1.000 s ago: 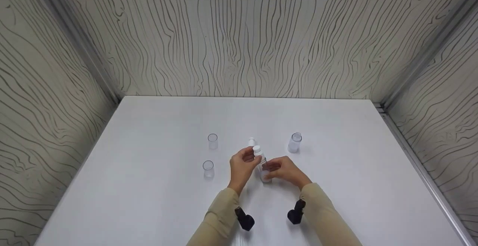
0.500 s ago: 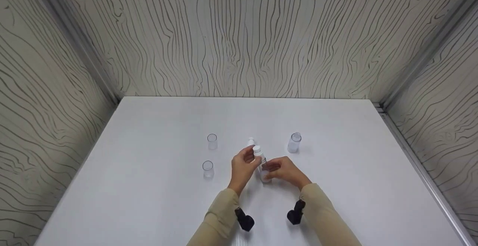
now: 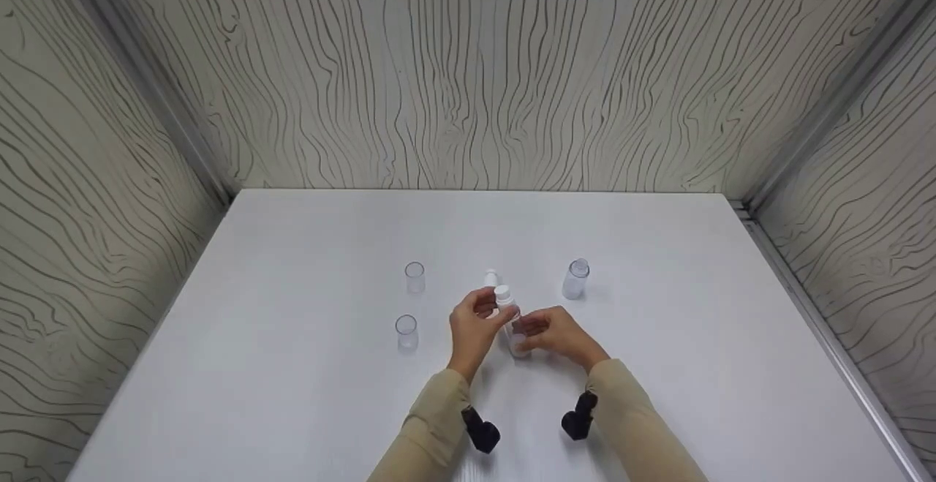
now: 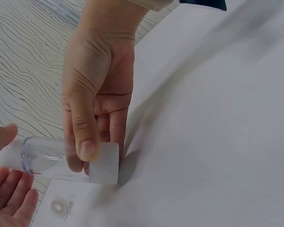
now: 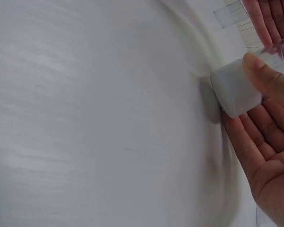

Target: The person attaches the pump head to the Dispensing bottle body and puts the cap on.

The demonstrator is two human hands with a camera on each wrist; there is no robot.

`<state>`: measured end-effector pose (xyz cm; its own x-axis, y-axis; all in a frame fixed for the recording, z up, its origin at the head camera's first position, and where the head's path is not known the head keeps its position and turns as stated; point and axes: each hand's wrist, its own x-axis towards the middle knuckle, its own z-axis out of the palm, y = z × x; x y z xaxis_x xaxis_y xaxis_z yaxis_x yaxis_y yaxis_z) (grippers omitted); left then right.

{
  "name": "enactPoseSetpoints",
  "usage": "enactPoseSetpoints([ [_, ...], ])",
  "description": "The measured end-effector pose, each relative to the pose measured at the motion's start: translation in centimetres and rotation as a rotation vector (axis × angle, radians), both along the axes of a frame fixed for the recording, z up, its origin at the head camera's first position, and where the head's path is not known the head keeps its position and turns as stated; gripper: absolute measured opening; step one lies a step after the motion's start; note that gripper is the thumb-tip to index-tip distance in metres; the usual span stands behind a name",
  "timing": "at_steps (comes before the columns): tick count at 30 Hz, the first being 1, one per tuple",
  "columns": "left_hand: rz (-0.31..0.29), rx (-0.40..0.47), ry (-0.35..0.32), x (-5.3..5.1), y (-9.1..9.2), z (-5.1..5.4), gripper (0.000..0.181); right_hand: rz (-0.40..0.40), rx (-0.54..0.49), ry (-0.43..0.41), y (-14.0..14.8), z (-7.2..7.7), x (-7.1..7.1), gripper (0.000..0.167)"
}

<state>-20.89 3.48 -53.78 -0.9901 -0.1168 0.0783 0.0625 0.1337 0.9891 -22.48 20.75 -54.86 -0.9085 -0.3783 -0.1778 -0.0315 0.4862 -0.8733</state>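
A clear cylindrical bottle (image 3: 517,330) with a stepped white top (image 3: 503,294) stands tilted between both hands near the table's middle. My left hand (image 3: 473,328) grips its upper end, thumb on the near side and fingers behind. Lower down, my right hand (image 3: 561,336) pinches the body by its whitish base (image 4: 104,163). The right wrist view shows the right thumb (image 5: 260,71) lying across this base (image 5: 234,90), fingers beneath. Just behind the left fingers is another small white top (image 3: 491,277), partly hidden.
Two clear open cups (image 3: 414,277) (image 3: 407,333) stand left of the hands. Behind the right hand stands another clear bottle (image 3: 576,281) with a clear piece at its mouth. Patterned walls (image 3: 453,72) border the white table (image 3: 307,394) at the back and sides.
The left thumb has shifted slightly right, over the bottle's clear rim that showed before. The right hand and the bottle's base stay almost in place.
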Motion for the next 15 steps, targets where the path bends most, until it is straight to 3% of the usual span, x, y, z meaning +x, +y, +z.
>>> enactPoseSetpoints([
  [15, 0.029, 0.022, 0.007, 0.01, 0.05, 0.07, 0.044, 0.014, -0.005, 0.005, -0.11, 0.38, 0.11, 0.041],
])
